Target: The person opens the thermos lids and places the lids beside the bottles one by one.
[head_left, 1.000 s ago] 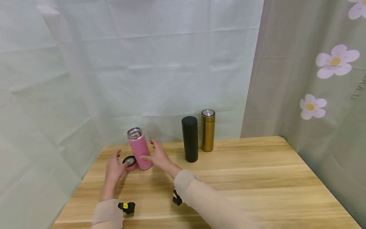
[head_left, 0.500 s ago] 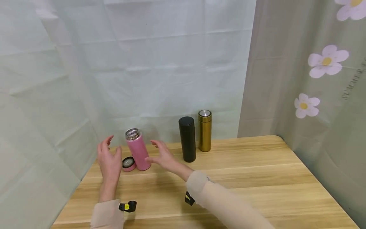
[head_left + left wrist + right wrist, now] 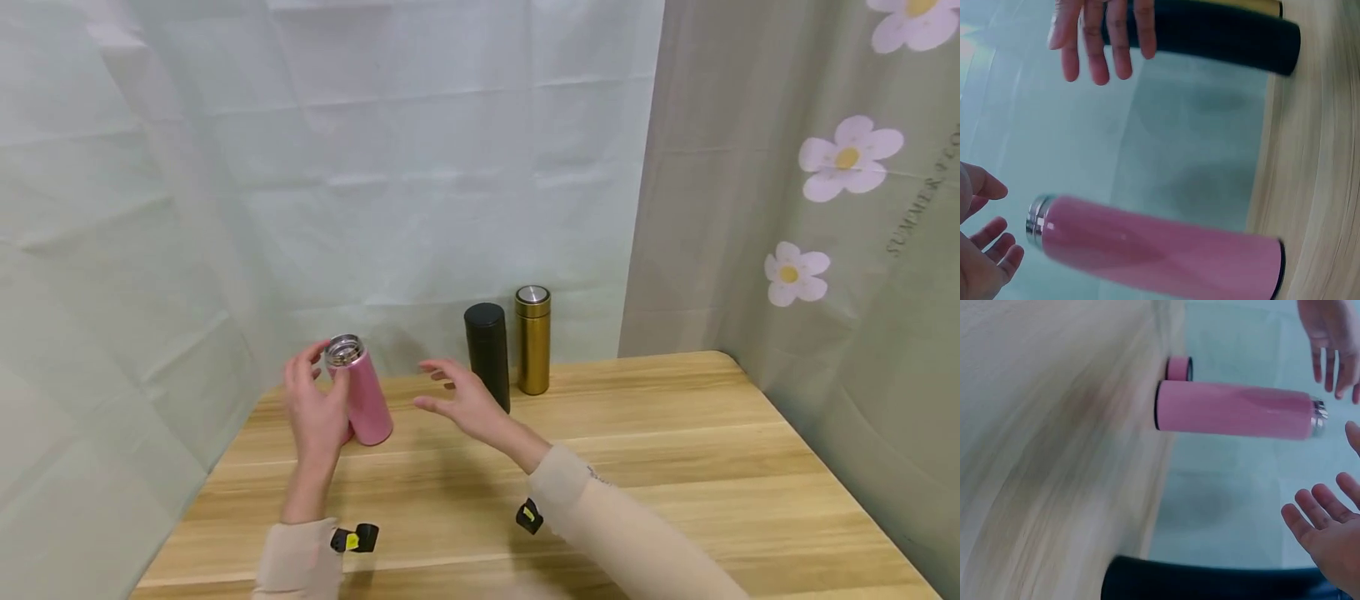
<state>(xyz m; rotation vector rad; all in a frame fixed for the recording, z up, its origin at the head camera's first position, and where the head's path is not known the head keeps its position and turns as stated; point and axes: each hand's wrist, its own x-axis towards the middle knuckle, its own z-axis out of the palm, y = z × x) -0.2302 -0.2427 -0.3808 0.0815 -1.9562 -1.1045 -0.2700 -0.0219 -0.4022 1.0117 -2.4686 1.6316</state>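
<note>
A pink thermos bottle (image 3: 369, 404) stands upright on the table with its steel mouth (image 3: 345, 350) uncovered. Its pink lid (image 3: 1179, 369) sits on the tabletop right beside the base, mostly behind the left hand in the head view. My left hand (image 3: 317, 412) is raised at the bottle's mouth, fingers and thumb spread; the left wrist view shows a gap between these fingers (image 3: 994, 244) and the steel rim. To the bottle's right, my right hand (image 3: 472, 404) hovers with fingers apart and nothing in it, overlapping the black thermos (image 3: 487, 346) in the head view.
Behind and right of the black thermos stands a gold thermos (image 3: 533, 346) with its lid on. The wooden table (image 3: 675, 467) meets a pale cloth backdrop (image 3: 450, 167) at the back. A curtain with printed flowers (image 3: 851, 158) hangs on the right.
My left hand has left the lid, swung out to the left and come up to the bottle's mouth. My right hand has drawn away from the bottle to the right.
</note>
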